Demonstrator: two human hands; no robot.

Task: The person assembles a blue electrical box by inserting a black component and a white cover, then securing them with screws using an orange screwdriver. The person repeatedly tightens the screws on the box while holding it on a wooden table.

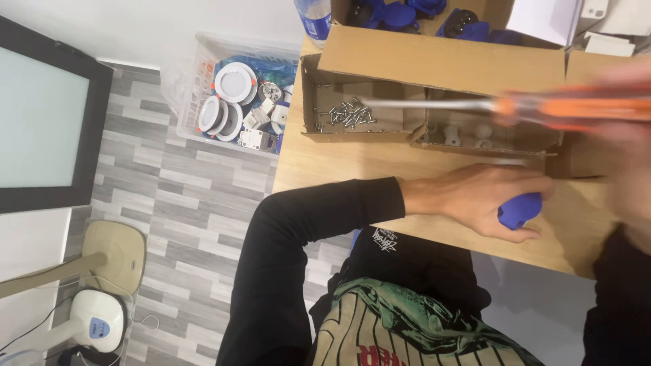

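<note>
blurring right hand [627, 135], orange screwdriver [542, 106]

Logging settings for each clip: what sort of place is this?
Probably a small home or workshop assembly bench: a wooden table with a cardboard tray of screws, a floor crate of round light fittings, and a screwdriver in use.

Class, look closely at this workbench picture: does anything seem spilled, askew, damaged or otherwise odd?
Nothing looks damaged or spilled. The screws lie loose but inside their cardboard box. The left hand rests on a blue part; the right hand and its orange-handled screwdriver are only motion-blurred.
</note>
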